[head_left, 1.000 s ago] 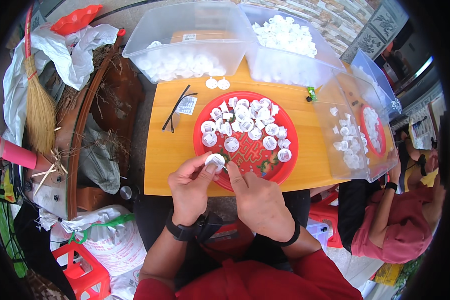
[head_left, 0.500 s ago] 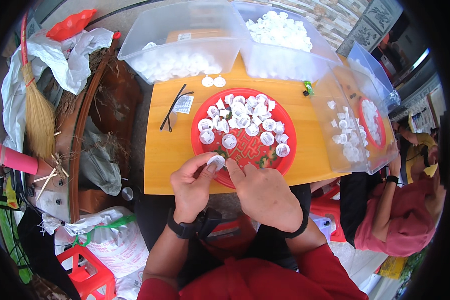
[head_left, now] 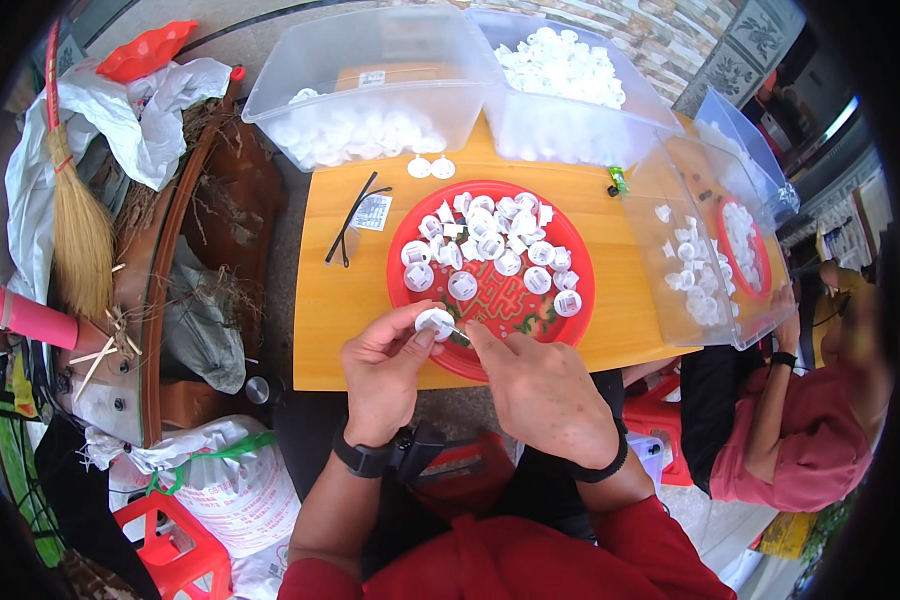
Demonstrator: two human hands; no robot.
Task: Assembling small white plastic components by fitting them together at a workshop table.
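Over the near edge of a round red tray point(head_left: 568, 328), my left hand point(head_left: 383, 368) pinches a white round plastic piece point(head_left: 434, 322) between thumb and fingers. My right hand point(head_left: 550, 395) is closed on a thin metal tool point(head_left: 460, 333), whose slim shaft points left at the piece's edge. The fingers hide most of the tool, so its exact kind is unclear, as is whether its tip touches the piece. Several similar white plastic parts point(head_left: 485, 245) lie in a loose heap on the tray beyond my hands.
Two clear bins, left point(head_left: 370, 60) and right point(head_left: 590, 140), hold white parts at the table's back. Another clear bin point(head_left: 660, 250) stands right, near a seated person point(head_left: 790, 430). Glasses point(head_left: 351, 215), two white discs point(head_left: 431, 167) and a green wrapper point(head_left: 619, 180) lie on the table.
My right hand has drawn slightly down and right with its index finger more bent, and the tool's metal shaft now shows. My left hand keeps the white piece in nearly the same spot.
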